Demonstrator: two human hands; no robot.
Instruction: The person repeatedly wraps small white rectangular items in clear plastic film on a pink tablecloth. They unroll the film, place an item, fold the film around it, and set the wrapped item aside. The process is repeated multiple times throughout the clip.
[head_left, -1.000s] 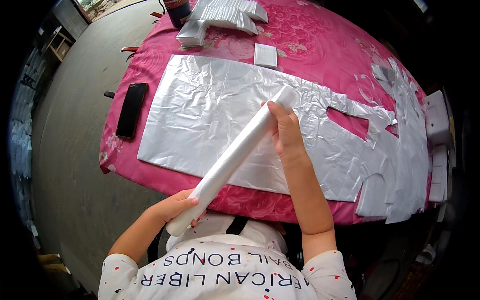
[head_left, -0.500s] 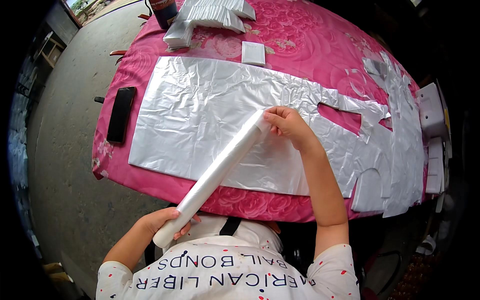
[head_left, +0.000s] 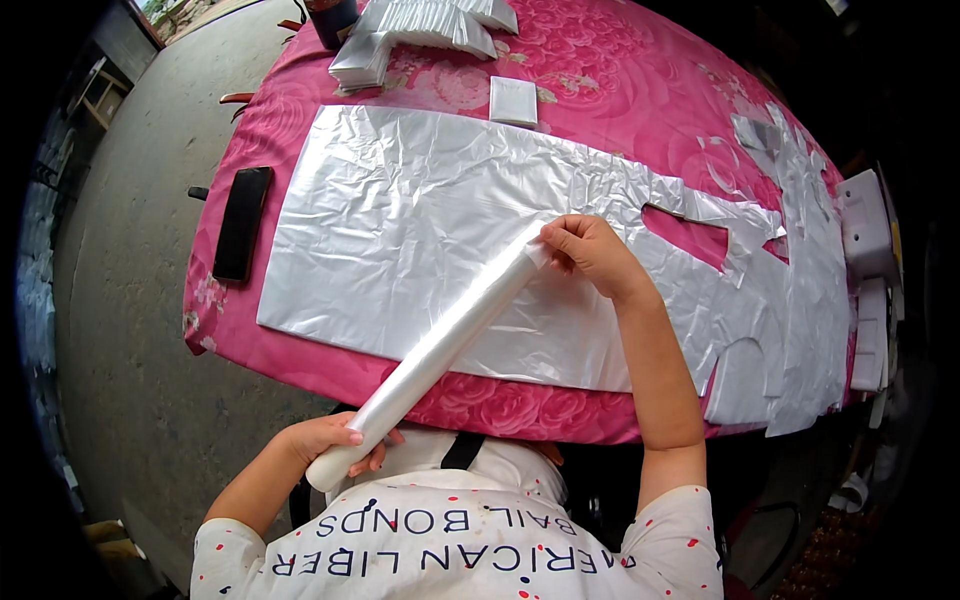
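Observation:
A plastic bag folded into a long, smooth whitish strip (head_left: 440, 350) slants from my lap up over the table. Its lower end lies in my left hand (head_left: 335, 442), with the thumb on top and fingers beneath. At the far end, my right hand (head_left: 592, 252) pinches the strip's tip between thumb and fingers. Underneath it, flat, silvery-white plastic bags (head_left: 370, 200) with cut-out handles are spread across the table. A small folded square packet (head_left: 514, 101) of the same material lies just beyond them.
A pink rose-patterned tablecloth (head_left: 620, 60) covers the table. Many folded packets (head_left: 425, 30) stand in a row at the far left, beside a dark container (head_left: 332, 22). A black phone (head_left: 242, 225) lies at the left edge. White plastic boxes (head_left: 866, 225) stand at the right.
My right hand has shifted slightly to the right, carrying the strip's far end with it. The left hand stays nearly in place at the lower end.

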